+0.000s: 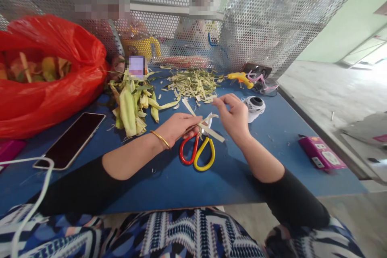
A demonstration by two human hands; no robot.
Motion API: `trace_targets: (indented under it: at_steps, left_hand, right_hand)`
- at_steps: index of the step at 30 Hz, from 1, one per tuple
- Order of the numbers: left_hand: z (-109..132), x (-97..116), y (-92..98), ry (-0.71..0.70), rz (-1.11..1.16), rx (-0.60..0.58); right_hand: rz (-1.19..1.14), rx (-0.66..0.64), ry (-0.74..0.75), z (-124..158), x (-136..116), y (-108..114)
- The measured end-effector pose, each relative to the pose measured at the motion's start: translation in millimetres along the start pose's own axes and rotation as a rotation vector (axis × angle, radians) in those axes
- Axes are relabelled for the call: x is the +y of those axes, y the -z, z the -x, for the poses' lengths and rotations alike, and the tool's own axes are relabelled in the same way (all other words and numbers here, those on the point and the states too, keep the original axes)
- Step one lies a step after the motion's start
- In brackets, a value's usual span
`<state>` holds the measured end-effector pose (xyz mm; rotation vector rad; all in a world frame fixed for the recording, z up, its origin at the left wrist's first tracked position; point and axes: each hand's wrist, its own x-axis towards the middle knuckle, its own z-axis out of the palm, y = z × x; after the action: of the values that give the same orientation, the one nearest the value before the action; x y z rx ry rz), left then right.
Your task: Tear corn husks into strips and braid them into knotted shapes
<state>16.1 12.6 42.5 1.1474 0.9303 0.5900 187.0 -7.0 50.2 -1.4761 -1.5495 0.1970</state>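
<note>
My left hand (pixel 178 127), with a gold bangle at the wrist, pinches pale husk strips (pixel 215 132) that cross each other and stick out past its fingertips. To the right, my right hand (pixel 234 119) is raised with thumb and forefinger pressed together. Whatever lies in that pinch is too small to make out. Beneath the strips rest scissors (pixel 204 166) with one red and one yellow handle, their blades partly covered. A white spool of thread (pixel 254 109) stands just beyond my right hand. Corn husks (pixel 128 107) are heaped past my left hand, and shredded husk trimmings (pixel 193 84) lie farther back.
A red plastic bag (pixel 69 84) bulges at the left above a phone (pixel 72 139) and a white cable (pixel 50 169). A yellow glue gun (pixel 241 78) and glasses (pixel 264 84) lie back right. A magenta box (pixel 322 153) sits at right. A perforated metal panel (pixel 254 28) borders the blue table (pixel 236 185).
</note>
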Motion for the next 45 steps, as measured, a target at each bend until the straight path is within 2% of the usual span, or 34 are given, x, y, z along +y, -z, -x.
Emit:
trace_targets:
  at_steps: [2,5,7,8,11,15,17,19,21,22,24,28,30,39,45]
  left_hand:
    - [-2.4,1.3,2.8,-0.004,0.064,0.022]
    - [-3.6,2.1,4.4,-0.004,0.071,0.053]
    - [-3.3,1.1,3.6,0.0,0.044,0.071]
    - [-3.2,0.3,2.9,0.002,0.031,0.072]
    - [-3.5,-2.4,1.1,-0.003,-0.019,0.052]
    - [-4.4,-3.9,0.7,0.005,-0.063,0.028]
    - [-4.1,-2.7,1.2,0.006,-0.012,0.053]
    - [-3.2,0.1,2.1,-0.009,0.089,0.102]
    - [-2.5,3.5,3.6,-0.057,0.195,0.137]
    - [-2.4,5.1,4.5,-0.088,0.235,0.146]
    - [-2.8,7.2,6.0,-0.148,0.283,0.163]
    - [-5.0,5.8,7.1,-0.205,0.317,0.18]
    - [-5.8,3.4,7.0,-0.204,0.307,0.166]
    - [-4.5,1.1,4.3,-0.249,0.319,0.138]
    - [-4.7,3.3,0.5,-0.211,0.402,0.247]
  right_hand:
    - [0.057,-0.028,-0.11,-4.7,3.1,4.7]
    - [-0.072,-0.295,-0.31,-5.6,4.5,3.1]
    - [-0.24,-0.425,-0.333,-2.6,3.9,-2.3]
    - [-0.308,-0.436,-0.323,-0.6,3.5,-5.4]
    - [-0.366,-0.341,-0.306,5.2,4.1,-14.2]
    - [-0.267,-0.227,-0.264,8.7,7.3,-19.7]
    - [-0.149,-0.173,-0.176,8.9,5.7,-17.7]
    - [-0.014,-0.065,-0.037,9.1,0.6,-12.9]
    - [0.079,0.046,0.092,10.5,-6.3,-8.0]
    - [0.097,0.06,0.127,11.9,-9.3,-6.6]
    - [0.072,-0.027,0.119,15.6,-13.2,-7.5]
    - [-0.098,-0.342,-0.017,23.2,-11.4,-18.7]
    - [-0.168,-0.409,-0.061,25.3,-9.6,-23.0]
    - [-0.252,-0.344,-0.046,29.6,-12.6,-27.0]
    - [-0.226,-0.378,0.018,31.3,-13.4,-27.9]
